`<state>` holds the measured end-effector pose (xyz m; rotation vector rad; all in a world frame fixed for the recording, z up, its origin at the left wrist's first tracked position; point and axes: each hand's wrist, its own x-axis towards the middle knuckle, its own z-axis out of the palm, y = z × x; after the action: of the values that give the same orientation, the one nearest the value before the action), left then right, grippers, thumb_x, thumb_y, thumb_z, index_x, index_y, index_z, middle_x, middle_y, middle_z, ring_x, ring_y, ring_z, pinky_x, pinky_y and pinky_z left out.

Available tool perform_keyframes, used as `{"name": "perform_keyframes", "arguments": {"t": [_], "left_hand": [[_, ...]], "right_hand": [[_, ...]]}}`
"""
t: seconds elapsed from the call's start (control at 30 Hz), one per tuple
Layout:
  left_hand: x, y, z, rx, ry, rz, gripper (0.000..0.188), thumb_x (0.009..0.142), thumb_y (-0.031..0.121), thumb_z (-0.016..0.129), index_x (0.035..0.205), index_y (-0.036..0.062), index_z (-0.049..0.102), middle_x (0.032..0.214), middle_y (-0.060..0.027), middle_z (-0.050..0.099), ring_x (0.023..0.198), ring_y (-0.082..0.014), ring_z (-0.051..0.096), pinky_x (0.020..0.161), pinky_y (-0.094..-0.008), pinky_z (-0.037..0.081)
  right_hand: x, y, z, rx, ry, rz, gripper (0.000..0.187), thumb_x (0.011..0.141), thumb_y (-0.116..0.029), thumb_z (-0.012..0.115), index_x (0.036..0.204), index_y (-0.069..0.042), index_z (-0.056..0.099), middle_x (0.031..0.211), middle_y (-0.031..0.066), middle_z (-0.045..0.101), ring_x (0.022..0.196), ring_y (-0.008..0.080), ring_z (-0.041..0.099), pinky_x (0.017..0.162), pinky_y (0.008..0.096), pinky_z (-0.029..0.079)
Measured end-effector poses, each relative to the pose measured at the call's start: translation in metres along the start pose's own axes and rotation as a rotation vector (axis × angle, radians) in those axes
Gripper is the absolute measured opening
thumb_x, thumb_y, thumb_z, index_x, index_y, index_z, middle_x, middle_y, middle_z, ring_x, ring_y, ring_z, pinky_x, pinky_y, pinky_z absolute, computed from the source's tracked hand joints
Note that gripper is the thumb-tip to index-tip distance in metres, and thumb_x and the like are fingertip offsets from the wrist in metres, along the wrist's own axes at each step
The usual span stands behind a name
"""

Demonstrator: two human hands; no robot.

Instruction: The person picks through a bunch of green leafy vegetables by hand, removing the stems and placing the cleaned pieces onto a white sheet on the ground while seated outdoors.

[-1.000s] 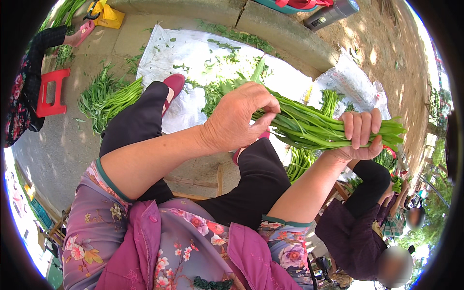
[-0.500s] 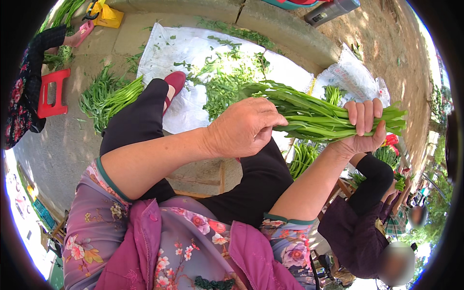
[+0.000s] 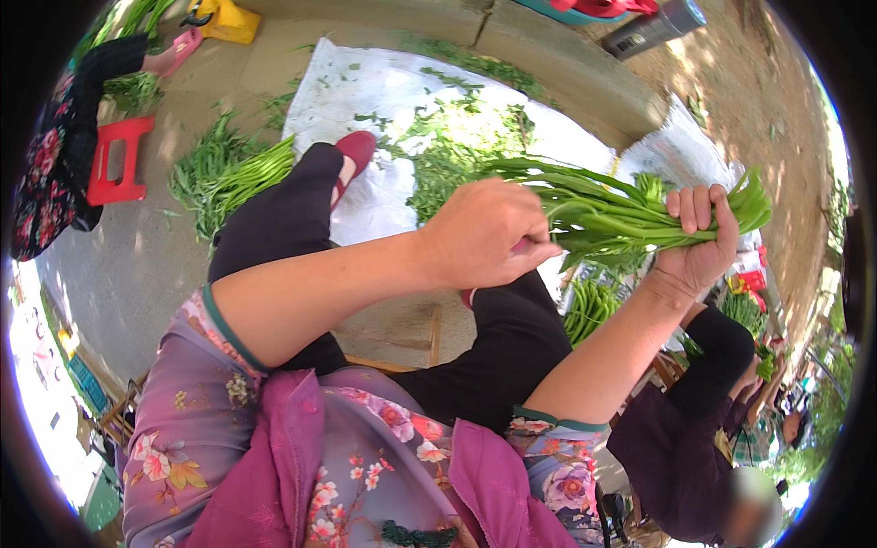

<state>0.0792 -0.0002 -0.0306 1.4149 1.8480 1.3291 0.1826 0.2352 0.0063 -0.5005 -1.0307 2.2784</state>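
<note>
A bunch of long-stemmed leafy greens, like water spinach, is held up over my lap, stem ends to the right and leaves to the left. My right hand wraps round the stems near their cut ends. At the leafy side my left hand is closed in a pinch, where a thin green stem bends toward its fingers; the fingertips partly hide it. Below the bunch, more green stems lie beside my right knee. Another pile of greens rests on the ground left of my left knee.
A white sheet strewn with loose leaves covers the ground ahead. A red stool and a person's leg are at left. A concrete kerb, white sack and grey flask lie beyond. Another person sits close at right.
The whole view has shifted slightly to the right. My left fingers have drawn down from the bunch's edge, and a stem now curves out toward them. My right hand keeps its grip.
</note>
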Motion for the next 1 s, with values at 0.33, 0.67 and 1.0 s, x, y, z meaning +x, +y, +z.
{"name": "perform_keyframes", "arguments": {"t": [0.33,0.67,1.0], "left_hand": [[0.023,-0.013,0.003,0.219,0.263,-0.137,0.073,0.065,0.013,0.073,0.126,-0.0029,0.038,0.129,-0.021,0.038,0.126,-0.037,0.032,0.105,-0.0408,0.029],[0.031,-0.01,0.012,0.54,0.485,-0.116,0.058,0.072,0.016,0.059,0.123,-0.0029,0.041,0.109,-0.0173,0.052,0.109,-0.0304,0.048,0.096,-0.0395,0.035],[0.048,-0.023,0.054,0.286,0.526,-0.13,0.045,0.071,0.02,0.06,0.111,0.0064,0.048,0.084,-0.0077,0.052,0.081,-0.0244,0.056,0.073,-0.0352,0.041]], "right_hand": [[0.004,0.082,0.066,-0.492,0.258,-0.036,0.012,0.082,-0.006,0.064,0.081,-0.006,0.052,0.065,0.0018,0.05,0.063,0.0137,0.053,0.06,0.0269,0.042],[0.0,0.108,0.085,-0.075,0.331,0.358,0.018,0.082,-0.015,0.066,0.095,-0.003,0.059,0.096,0.0052,0.061,0.09,0.0161,0.058,0.081,0.0308,0.05],[0.012,0.093,0.044,-0.193,0.541,0.363,0.024,0.079,-0.024,0.072,0.089,-0.006,0.059,0.092,0.0054,0.06,0.088,0.0188,0.058,0.081,0.0343,0.05]]}}
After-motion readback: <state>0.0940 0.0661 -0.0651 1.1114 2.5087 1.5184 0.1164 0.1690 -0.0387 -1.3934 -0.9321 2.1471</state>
